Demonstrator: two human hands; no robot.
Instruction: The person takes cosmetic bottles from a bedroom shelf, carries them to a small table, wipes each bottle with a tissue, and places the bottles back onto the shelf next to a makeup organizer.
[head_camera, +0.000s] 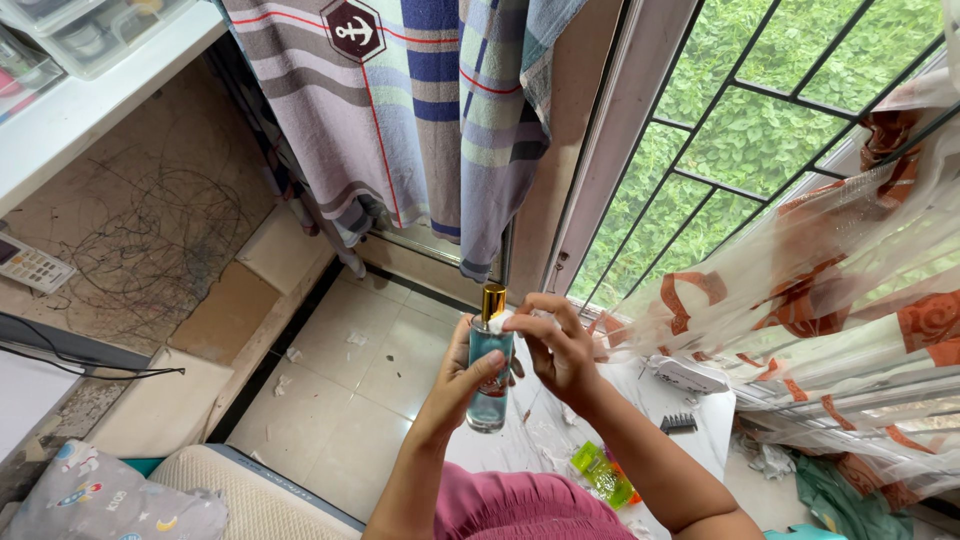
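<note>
Gripping blue bottle (490, 372), left hand (462, 382); right hand (558, 345) fingers pinching perhaps tissue (499, 322), open floor (340, 400) below.

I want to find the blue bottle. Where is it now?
In the head view the blue bottle is low at centre, upright in the left hand, with the right hand at its gold cap, above the tiled floor.

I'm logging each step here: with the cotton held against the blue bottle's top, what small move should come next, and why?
Probably press the gold cap down. The left hand holds the blue bottle upright, and the right hand holds a white cotton piece just under the cap, which looks placed to catch liquid.
</note>
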